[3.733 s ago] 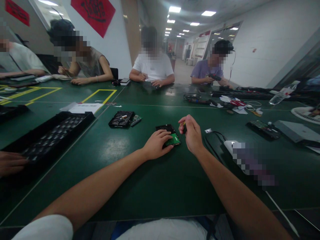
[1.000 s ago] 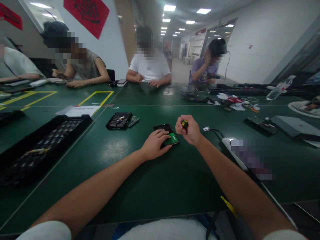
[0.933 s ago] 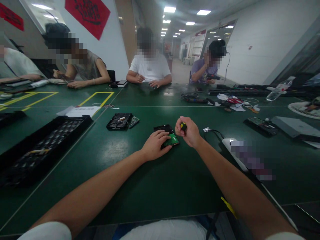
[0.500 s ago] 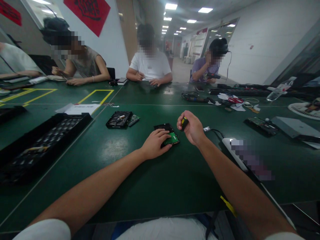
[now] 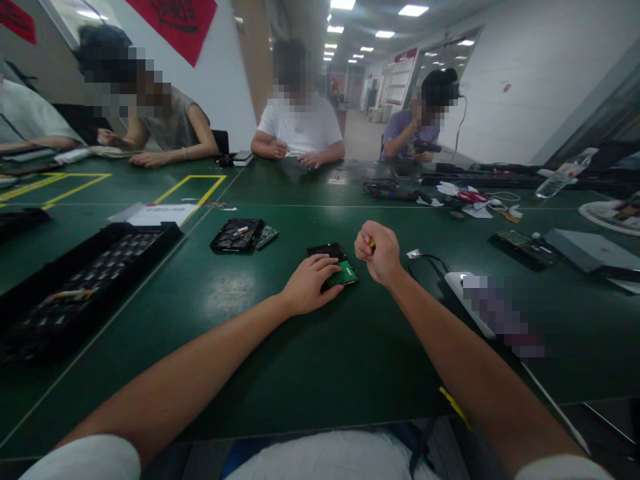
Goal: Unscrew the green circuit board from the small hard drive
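A small black hard drive (image 5: pixel 329 251) with a green circuit board (image 5: pixel 345 274) lies on the green table (image 5: pixel 280 347) in front of me. My left hand (image 5: pixel 309 283) rests on its near left side, fingers curled over the board, pressing it down. My right hand (image 5: pixel 376 251) is a fist just right of the drive, closed round a small screwdriver (image 5: pixel 372 244) with a black and yellow handle. The tool's tip points down toward the board and is hidden by my fingers.
A second opened drive (image 5: pixel 237 235) with a loose board (image 5: pixel 267 236) lies to the left. A long black tray (image 5: pixel 85 273) sits farther left. A white device with a cable (image 5: pixel 463 287) lies to the right. Several people work at the far side of the table.
My right hand has turned and dipped slightly over the drive's right edge, with the screwdriver handle now mostly hidden in the fist. My left hand stays on the drive.
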Demonstrator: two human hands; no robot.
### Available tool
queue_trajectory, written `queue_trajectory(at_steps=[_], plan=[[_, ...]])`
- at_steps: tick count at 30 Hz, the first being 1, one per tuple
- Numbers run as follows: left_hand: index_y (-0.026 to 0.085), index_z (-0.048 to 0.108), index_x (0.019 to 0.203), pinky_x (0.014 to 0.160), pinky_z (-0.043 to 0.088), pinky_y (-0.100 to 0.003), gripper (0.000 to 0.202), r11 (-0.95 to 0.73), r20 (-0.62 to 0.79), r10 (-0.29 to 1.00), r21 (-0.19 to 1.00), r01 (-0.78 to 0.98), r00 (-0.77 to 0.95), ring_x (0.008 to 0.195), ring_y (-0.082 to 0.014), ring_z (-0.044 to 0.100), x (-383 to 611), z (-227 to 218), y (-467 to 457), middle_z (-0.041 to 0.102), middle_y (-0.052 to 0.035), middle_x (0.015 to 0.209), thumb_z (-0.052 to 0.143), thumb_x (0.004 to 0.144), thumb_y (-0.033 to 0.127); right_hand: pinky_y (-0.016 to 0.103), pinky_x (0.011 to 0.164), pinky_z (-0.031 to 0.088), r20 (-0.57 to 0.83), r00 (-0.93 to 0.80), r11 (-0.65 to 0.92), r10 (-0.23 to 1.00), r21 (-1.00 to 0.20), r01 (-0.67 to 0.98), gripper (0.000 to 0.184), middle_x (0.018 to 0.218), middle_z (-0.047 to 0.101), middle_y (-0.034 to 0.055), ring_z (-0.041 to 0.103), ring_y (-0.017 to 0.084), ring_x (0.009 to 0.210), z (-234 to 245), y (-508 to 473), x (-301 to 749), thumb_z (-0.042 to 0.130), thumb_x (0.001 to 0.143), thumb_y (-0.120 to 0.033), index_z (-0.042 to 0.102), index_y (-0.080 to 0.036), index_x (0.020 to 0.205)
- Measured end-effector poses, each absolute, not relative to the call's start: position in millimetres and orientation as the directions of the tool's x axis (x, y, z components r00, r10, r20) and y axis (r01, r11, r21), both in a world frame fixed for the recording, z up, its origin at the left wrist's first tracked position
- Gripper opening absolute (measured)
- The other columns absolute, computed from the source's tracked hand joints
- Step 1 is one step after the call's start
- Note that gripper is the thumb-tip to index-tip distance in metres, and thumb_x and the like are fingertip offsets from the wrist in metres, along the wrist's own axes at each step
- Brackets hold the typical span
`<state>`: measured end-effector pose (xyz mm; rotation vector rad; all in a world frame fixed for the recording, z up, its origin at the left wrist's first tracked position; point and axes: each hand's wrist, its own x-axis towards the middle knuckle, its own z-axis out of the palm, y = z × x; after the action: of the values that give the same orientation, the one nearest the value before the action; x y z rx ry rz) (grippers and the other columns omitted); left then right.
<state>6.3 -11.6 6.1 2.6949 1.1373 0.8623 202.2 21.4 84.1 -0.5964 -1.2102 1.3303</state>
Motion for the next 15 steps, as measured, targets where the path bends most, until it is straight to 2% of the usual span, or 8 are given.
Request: queue_trajectory(at_steps=[4,7,9,11,15], plan=[[0.026,0.065,0.132,0.116,0.044,-0.059,0.041,-0.720,0.468,0.683,0.299,0.627,0.561,0.138,-0.0347,0.053,6,6,-11,0.065,-0.0102,0.142,0.066,0.095,0.044,0.024,0.041,0.017,0.268,-0.368,0.104,0.890,-0.907,-0.409,0.037,0.044,0.032,-0.0091,0.021,0.006,0.039,87,25,215,0.064,0.083,-0.040,0.040,-0.024,0.060],[0.025,0.065,0.133,0.115,0.045,-0.058,0.042,-0.721,0.465,0.681,0.291,0.628,0.566,0.138,-0.0345,0.053,6,6,-11,0.065,-0.0107,0.142,0.065,0.096,0.045,0.024,0.041,0.018,0.248,-0.418,0.068,0.874,-0.914,-0.400,0.039,0.043,0.031,-0.0093,0.020,0.006,0.038,88,27,217,0.064,0.084,-0.041,0.040,-0.024,0.059],[0.025,0.065,0.132,0.115,0.045,-0.058,0.042,-0.723,0.464,0.679,0.287,0.628,0.569,0.137,-0.0345,0.054,6,6,-11,0.065,-0.0107,0.142,0.065,0.096,0.046,0.024,0.041,0.017,0.260,-0.360,0.102,0.896,-0.909,-0.404,0.039,0.044,0.032,-0.0093,0.021,0.006,0.038,86,27,214,0.064,0.086,-0.042,0.041,-0.024,0.061],[0.025,0.065,0.132,0.115,0.045,-0.059,0.041,-0.724,0.467,0.678,0.288,0.627,0.568,0.137,-0.0345,0.054,6,6,-11,0.065,-0.0105,0.142,0.065,0.096,0.045,0.023,0.040,0.018,0.301,-0.211,0.195,0.930,-0.891,-0.410,0.040,0.046,0.035,-0.0092,0.024,0.006,0.039,84,26,208,0.066,0.089,-0.046,0.043,-0.023,0.064],[0.025,0.065,0.132,0.116,0.045,-0.059,0.041,-0.722,0.470,0.679,0.287,0.630,0.564,0.138,-0.0345,0.054,6,6,-11,0.064,-0.0111,0.142,0.066,0.096,0.045,0.023,0.041,0.023,0.344,-0.022,0.312,0.939,-0.874,-0.374,0.048,0.054,0.041,-0.0089,0.033,0.006,0.042,81,24,198,0.070,0.089,-0.060,0.044,-0.024,0.072]])
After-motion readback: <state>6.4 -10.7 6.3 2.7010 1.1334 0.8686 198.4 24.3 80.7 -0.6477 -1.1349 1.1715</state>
